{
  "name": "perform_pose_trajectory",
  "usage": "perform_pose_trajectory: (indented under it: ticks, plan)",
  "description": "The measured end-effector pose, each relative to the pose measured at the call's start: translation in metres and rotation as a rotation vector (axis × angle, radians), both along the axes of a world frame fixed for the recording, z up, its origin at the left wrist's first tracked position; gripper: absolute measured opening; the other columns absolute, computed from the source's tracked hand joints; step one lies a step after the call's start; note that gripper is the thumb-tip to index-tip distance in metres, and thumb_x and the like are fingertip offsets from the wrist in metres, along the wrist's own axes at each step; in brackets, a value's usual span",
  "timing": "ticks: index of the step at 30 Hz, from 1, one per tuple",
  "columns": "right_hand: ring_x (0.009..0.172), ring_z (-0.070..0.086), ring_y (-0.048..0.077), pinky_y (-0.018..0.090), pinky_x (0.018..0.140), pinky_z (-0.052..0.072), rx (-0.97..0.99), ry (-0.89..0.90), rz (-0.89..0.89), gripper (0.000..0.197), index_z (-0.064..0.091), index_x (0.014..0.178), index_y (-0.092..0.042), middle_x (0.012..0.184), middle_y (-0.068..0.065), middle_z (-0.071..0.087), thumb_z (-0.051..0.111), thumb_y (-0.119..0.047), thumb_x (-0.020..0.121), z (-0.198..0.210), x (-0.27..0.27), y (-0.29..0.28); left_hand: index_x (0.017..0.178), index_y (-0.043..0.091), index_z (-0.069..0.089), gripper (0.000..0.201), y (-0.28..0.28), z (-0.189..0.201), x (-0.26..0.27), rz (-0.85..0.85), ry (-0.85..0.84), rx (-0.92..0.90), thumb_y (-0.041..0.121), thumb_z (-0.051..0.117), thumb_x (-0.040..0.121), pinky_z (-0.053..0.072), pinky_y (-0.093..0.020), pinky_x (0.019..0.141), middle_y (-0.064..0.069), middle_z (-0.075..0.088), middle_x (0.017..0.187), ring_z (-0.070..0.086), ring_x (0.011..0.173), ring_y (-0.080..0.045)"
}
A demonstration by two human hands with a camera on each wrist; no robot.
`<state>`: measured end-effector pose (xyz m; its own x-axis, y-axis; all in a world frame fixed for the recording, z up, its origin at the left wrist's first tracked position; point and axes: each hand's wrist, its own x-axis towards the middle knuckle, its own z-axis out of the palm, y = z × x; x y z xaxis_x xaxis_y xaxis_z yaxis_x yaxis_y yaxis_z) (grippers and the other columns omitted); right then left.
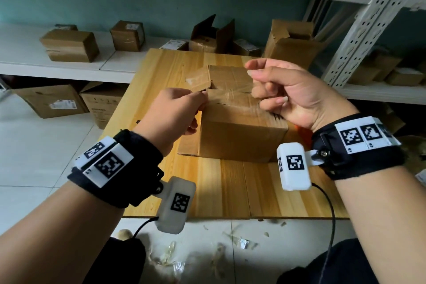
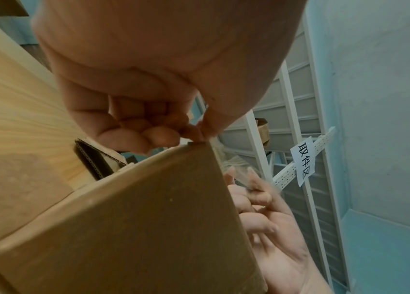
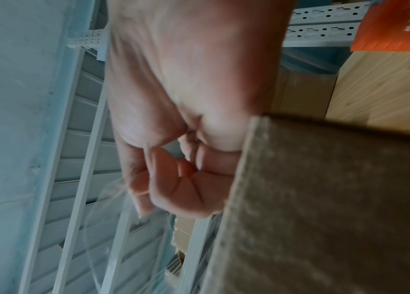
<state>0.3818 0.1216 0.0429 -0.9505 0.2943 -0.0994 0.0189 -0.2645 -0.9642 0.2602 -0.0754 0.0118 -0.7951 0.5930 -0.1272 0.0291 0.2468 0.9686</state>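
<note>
A brown cardboard box (image 1: 242, 136) stands on the wooden table (image 1: 226, 191), its top crossed by clear tape (image 1: 230, 95). My left hand (image 1: 182, 108) pinches the box's top left corner between thumb and forefinger; in the left wrist view the left hand (image 2: 153, 111) pinches right at the corner of the box (image 2: 135, 218). My right hand (image 1: 283, 90) is raised over the box's right side, fingers curled, and pinches a lifted strip of the tape. The right wrist view shows the right hand (image 3: 186, 143) with the tape (image 3: 128, 228) stretching away beside the box (image 3: 324, 199).
White metal shelves (image 1: 69, 62) behind the table hold several small cardboard boxes (image 1: 71, 45). More boxes (image 1: 53, 101) sit on the floor to the left. An orange object (image 3: 395, 25) lies on the table to the right of the box. Tape scraps (image 1: 170, 258) litter the tiled floor near me.
</note>
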Motion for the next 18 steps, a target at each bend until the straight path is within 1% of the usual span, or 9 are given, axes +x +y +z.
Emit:
perform_pose_trajectory:
  ticks: [3,5,7,10,13,16,18]
  plan:
    - [0.060,0.038,0.003,0.013,0.041,0.032,0.021,-0.016,-0.015,0.028,0.060,0.114,-0.015,0.069,-0.004,0.045,0.071,-0.013,0.088,0.001,-0.001,-0.001,0.100,0.006,0.074,0.032,0.003,-0.004,-0.002,0.015,-0.005,0.010,0.035,0.061,0.103,0.053,-0.035,0.068,-0.006,0.059,0.077,0.057,0.066,-0.020]
    - [0.060,0.038,0.003,0.013,0.041,0.032,0.027,-0.021,-0.025,0.028,0.060,0.114,-0.015,0.069,-0.004,0.045,0.071,-0.013,0.089,0.000,0.000,0.000,0.101,0.004,0.073,0.034,0.005,-0.007,-0.004,0.020,0.019,0.014,0.036,0.061,0.102,0.055,-0.034,0.065,-0.005,0.059,0.075,0.057,0.062,-0.018]
    - [0.059,0.038,0.004,0.013,0.041,0.032,0.028,-0.019,-0.031,0.028,0.060,0.115,-0.015,0.069,-0.004,0.045,0.071,-0.012,0.089,0.000,-0.001,0.000,0.097,0.001,0.072,0.037,0.006,-0.011,-0.006,0.025,0.084,0.015,0.036,0.061,0.101,0.057,-0.034,0.063,-0.003,0.058,0.069,0.057,0.054,-0.014]
    - [0.058,0.038,0.003,0.013,0.040,0.032,0.021,-0.018,-0.034,0.030,0.060,0.115,-0.015,0.068,-0.004,0.045,0.071,-0.012,0.087,-0.001,-0.001,0.001,0.088,-0.003,0.068,0.041,0.006,-0.014,-0.004,0.033,0.198,-0.005,0.036,0.061,0.098,0.061,-0.041,0.065,0.003,0.056,0.055,0.058,0.046,-0.012]
    - [0.058,0.037,0.003,0.013,0.040,0.033,0.012,-0.013,-0.037,0.026,0.061,0.114,-0.015,0.067,-0.005,0.046,0.069,-0.011,0.090,-0.001,0.000,0.001,0.081,-0.001,0.066,0.040,0.005,-0.014,-0.001,0.034,0.260,-0.009,0.035,0.061,0.098,0.063,-0.048,0.069,0.007,0.055,0.049,0.060,0.046,-0.013]
    - [0.058,0.036,0.003,0.013,0.041,0.031,0.004,-0.010,-0.052,0.020,0.060,0.114,-0.015,0.067,-0.005,0.044,0.065,-0.008,0.096,0.000,0.000,0.001,0.076,0.005,0.065,0.038,0.005,-0.012,0.002,0.045,0.346,-0.028,0.036,0.060,0.098,0.062,-0.046,0.069,0.007,0.056,0.047,0.062,0.049,-0.017]
    - [0.058,0.036,0.003,0.013,0.041,0.031,0.005,-0.012,-0.058,0.019,0.060,0.114,-0.015,0.067,-0.005,0.044,0.064,-0.007,0.098,0.000,0.000,0.000,0.076,0.006,0.065,0.039,0.005,-0.012,0.004,0.040,0.371,-0.042,0.037,0.060,0.098,0.062,-0.046,0.070,0.006,0.057,0.048,0.067,0.056,-0.023]
